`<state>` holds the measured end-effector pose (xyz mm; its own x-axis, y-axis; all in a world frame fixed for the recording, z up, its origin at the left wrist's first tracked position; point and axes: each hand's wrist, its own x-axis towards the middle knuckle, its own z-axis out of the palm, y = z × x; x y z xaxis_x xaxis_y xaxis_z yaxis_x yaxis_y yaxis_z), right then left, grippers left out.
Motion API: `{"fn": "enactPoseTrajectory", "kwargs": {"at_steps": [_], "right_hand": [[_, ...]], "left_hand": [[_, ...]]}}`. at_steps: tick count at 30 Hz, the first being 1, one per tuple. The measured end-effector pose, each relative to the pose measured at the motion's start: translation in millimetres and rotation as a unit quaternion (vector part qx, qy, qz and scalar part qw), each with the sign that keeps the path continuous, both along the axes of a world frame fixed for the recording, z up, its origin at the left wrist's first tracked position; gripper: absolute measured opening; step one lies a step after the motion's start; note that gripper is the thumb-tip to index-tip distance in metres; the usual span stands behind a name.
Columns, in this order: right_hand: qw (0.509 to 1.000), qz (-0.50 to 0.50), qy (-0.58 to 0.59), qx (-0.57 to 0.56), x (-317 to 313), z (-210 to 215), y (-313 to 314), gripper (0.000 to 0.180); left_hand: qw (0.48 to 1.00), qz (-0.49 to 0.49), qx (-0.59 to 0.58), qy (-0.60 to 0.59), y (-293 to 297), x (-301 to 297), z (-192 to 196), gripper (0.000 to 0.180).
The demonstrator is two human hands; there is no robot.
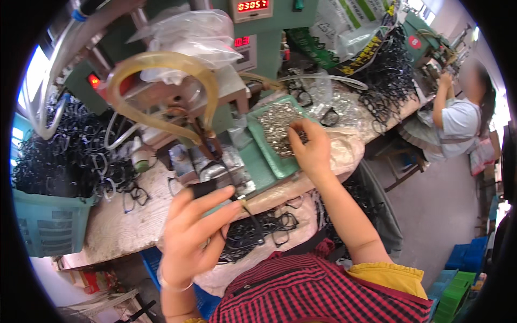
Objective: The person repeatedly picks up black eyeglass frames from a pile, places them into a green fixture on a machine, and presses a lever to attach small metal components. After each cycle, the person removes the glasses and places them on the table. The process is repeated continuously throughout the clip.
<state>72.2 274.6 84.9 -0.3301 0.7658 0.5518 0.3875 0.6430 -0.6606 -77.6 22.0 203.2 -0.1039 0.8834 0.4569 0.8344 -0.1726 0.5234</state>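
Metal parts [276, 126] inside green tray [284, 166]

- Bright room, whitest at the left window [35, 67].
- Glare on the plastic bag [186, 37].
- Red digits glow on the display [252, 7].
- Left fingers [214, 198] slightly soft.
- Edges curve toward a black rim.

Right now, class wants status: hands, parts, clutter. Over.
Left hand at dark frame, grip unclear. Right hand at metal parts in tray. Loose frames crowding near edge.
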Motion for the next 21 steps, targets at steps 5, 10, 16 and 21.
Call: {"fn": "enactPoseTrajectory", "kwargs": {"at_steps": [5, 10, 16, 21], "right_hand": [[0.998, 0.029, 0.033, -0.052, -0.8, -14.1, -1.8, 0.01], [0.996, 0.045, 0.048, -0.065, -10.4, -6.7, -10.7, 0.011], [0.988, 0.026, -0.093, 0.121, -12.0, -0.7, -2.6, 0.014], [0.98, 0.009, -0.144, 0.139, -4.1, -6.6, 3.9, 0.014]], "left_hand": [[0.978, -0.186, -0.096, 0.006, -14.8, -6.3, 70.5, 0.041], [0.971, -0.209, -0.116, 0.018, -18.4, -10.2, 81.3, 0.04], [0.963, -0.226, -0.147, 0.016, -26.1, -13.2, 87.7, 0.039], [0.948, -0.278, -0.154, 0.002, -27.1, -29.4, 89.1, 0.038]]}}
